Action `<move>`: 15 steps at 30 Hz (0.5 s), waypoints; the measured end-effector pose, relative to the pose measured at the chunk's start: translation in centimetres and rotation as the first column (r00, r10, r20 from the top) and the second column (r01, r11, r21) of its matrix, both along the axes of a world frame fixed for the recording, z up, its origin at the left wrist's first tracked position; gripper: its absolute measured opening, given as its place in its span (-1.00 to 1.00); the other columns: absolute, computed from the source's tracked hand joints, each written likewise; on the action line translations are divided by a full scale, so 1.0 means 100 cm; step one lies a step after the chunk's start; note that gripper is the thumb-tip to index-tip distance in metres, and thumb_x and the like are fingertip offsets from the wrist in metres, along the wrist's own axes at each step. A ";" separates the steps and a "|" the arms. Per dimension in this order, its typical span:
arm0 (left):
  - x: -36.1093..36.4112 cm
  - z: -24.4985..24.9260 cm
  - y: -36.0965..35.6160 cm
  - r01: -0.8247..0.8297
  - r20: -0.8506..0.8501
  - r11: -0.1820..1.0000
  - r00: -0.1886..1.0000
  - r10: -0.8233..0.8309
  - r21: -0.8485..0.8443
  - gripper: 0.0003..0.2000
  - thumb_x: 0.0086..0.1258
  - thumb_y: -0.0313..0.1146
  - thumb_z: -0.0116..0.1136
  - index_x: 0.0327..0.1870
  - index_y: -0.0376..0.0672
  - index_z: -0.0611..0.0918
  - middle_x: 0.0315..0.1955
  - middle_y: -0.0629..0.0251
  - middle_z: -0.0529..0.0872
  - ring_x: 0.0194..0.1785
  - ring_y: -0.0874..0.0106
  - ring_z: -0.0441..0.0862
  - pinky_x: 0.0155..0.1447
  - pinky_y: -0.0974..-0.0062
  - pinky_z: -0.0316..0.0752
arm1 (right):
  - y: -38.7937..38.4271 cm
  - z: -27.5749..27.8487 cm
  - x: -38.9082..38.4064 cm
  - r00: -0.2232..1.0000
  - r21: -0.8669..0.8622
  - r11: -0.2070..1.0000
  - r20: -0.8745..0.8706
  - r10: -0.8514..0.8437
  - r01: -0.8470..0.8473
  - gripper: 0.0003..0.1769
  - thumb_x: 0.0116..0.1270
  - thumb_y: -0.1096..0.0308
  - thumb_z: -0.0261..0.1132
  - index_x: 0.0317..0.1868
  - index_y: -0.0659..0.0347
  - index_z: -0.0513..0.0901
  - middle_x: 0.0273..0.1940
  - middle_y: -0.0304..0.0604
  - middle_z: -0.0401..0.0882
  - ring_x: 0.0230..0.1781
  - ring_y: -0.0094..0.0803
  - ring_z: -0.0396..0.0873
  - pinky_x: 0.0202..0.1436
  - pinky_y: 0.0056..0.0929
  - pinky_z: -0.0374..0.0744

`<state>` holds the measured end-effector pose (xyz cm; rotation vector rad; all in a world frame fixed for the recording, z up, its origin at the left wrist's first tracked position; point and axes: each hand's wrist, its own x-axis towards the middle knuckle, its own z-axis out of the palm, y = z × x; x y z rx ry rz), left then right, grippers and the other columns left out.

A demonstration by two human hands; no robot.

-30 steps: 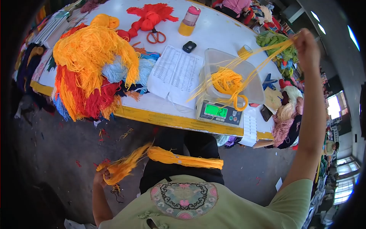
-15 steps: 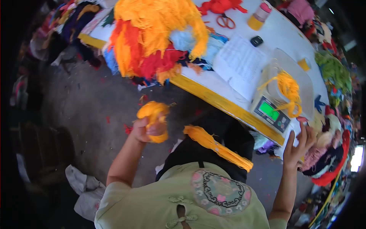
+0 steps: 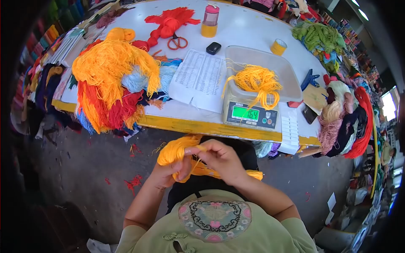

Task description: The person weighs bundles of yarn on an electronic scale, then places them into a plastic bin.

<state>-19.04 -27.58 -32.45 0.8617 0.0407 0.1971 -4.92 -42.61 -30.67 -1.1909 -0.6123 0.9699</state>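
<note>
My left hand (image 3: 171, 173) is closed around a yellow-orange yarn skein (image 3: 172, 152) above my lap. My right hand (image 3: 222, 162) meets it, thumb and fingers pinched on strands of the same yarn. A second yellow-orange skein (image 3: 255, 174) lies across my dark-clad thighs, partly hidden behind the right hand. In front of me, on the table, a digital scale (image 3: 253, 115) with a lit green display carries a clear plastic bin (image 3: 291, 84). Loose yellow yarn (image 3: 258, 80) sits inside, some strands hanging over the bin's front.
The white table (image 3: 202, 120) has a yellow front edge. At left lies a heap of orange yarn (image 3: 112, 63). Red scissors (image 3: 177, 42), a printed sheet (image 3: 200, 71), a bottle (image 3: 210, 20) and a tape roll (image 3: 278, 47) lie farther back. Mixed yarn (image 3: 365, 120) fills the right side.
My right hand has left the table edge beside the scale and come to the skein in my left hand. The view has swung toward the table and scale.
</note>
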 end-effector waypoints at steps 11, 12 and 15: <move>-0.040 0.021 0.083 -0.265 0.154 0.858 0.919 0.362 -0.440 -0.76 0.68 -0.27 -0.21 0.09 -0.19 0.49 -0.58 0.50 0.35 -0.57 0.65 0.28 -0.50 0.64 0.25 | -0.102 -0.021 0.060 0.925 -0.185 0.962 -0.286 -0.251 0.203 -0.86 0.58 0.24 0.13 -0.13 0.09 0.53 -0.24 -0.29 0.63 -0.53 -0.63 0.41 -0.46 -0.66 0.37; -0.049 0.029 0.089 -0.288 0.187 0.841 0.894 0.407 -0.458 -0.74 0.66 -0.27 -0.15 0.17 -0.20 0.46 -0.56 0.49 0.36 -0.58 0.65 0.28 -0.53 0.67 0.24 | -0.112 -0.026 0.063 0.943 -0.302 0.925 -0.165 -0.288 0.229 -0.89 0.55 0.29 0.16 -0.11 0.11 0.55 -0.20 -0.26 0.63 -0.50 -0.60 0.45 -0.43 -0.64 0.41; -0.071 0.076 0.097 -0.194 0.417 0.833 0.793 0.444 -0.518 -0.56 0.62 -0.28 -0.07 0.44 -0.16 0.30 -0.41 0.38 0.44 -0.53 0.60 0.37 -0.52 0.66 0.36 | -0.125 -0.022 0.076 0.834 -0.373 0.786 0.459 -0.306 0.494 -0.85 0.42 0.41 0.28 -0.04 0.15 0.59 -0.08 -0.15 0.61 -0.37 -0.47 0.55 -0.34 -0.57 0.50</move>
